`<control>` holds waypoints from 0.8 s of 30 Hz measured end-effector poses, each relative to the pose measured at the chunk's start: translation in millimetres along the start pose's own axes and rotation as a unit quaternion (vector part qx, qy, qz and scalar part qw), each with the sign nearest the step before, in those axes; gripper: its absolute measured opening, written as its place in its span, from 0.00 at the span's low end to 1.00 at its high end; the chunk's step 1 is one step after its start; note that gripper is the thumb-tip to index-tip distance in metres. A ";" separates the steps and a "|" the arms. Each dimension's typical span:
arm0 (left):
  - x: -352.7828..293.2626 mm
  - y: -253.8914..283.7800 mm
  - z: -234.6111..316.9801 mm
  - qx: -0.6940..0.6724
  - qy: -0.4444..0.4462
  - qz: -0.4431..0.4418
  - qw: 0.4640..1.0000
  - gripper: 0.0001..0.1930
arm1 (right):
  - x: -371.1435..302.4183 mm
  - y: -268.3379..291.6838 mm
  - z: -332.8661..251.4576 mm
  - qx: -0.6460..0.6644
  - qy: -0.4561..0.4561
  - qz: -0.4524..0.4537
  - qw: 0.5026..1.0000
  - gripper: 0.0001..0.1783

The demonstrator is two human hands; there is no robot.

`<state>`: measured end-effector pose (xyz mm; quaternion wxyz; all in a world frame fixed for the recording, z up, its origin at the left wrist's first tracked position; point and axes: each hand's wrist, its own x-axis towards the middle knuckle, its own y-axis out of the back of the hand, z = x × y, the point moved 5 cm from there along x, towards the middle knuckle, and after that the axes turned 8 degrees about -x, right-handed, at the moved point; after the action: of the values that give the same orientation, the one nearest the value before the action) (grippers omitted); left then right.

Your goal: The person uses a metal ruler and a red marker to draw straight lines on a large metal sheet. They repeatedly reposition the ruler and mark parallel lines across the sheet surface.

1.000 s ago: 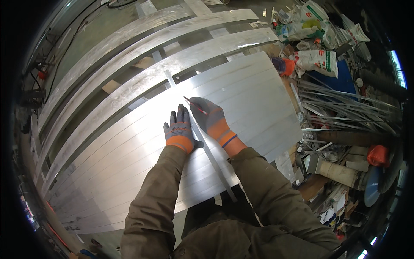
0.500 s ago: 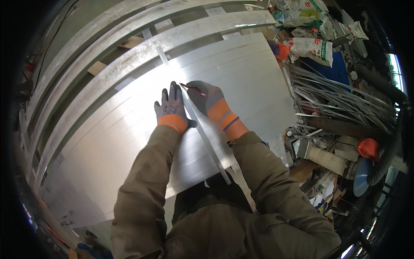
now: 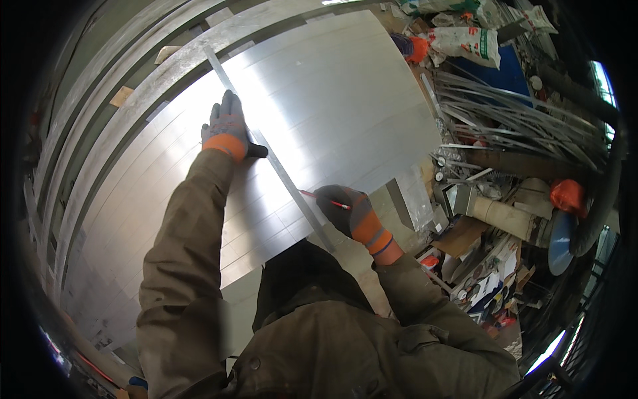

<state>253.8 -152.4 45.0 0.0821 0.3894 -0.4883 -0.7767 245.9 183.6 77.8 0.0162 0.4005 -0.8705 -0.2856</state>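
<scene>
Diagonally, metal strip (image 3: 285, 177) from upper left to lower right

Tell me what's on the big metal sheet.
A narrow metal strip lies across the metal sheet, the left hand at its left side; the right hand holds a thin red tool near the sheet's edge. The surface they cover cannot be seen.
</scene>
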 end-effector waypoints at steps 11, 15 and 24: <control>9.9 -11.2 -3.2 0.035 -0.006 0.050 0.998 0.83 | -95.2 21.9 25.0 0.180 0.041 0.132 0.974 0.15; 10.8 -11.2 -2.1 0.039 -0.008 0.050 0.998 0.84 | -137.8 -18.4 48.9 -0.089 -0.060 0.130 0.986 0.14; 21.5 -18.0 -9.5 0.059 -0.057 0.043 0.996 0.88 | -135.7 -108.2 125.9 0.161 -0.138 0.053 0.976 0.15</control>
<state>250.2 -160.8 16.8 0.0646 0.3273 -0.5531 -0.7634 380.0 284.6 -55.5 -0.1535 0.3081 -0.9189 -0.1928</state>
